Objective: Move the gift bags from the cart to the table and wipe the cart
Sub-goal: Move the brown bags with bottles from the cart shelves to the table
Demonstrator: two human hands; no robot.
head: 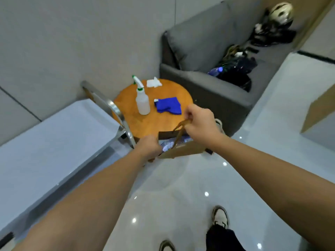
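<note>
Hovering at frame centre, a gift bag (181, 151) is gripped by left hand (147, 147) and right hand (201, 122), fingers curled, tabletop (154, 122) unreached, cart (54, 142) unwiped.

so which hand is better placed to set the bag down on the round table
Right. The right hand grips the brown paper gift bag's handles over the round wooden table's near edge; the left hand only steadies its side.

Grey sofa (208, 84) against pale panelled wall (72, 42), glossy white floor (172, 187).
</note>
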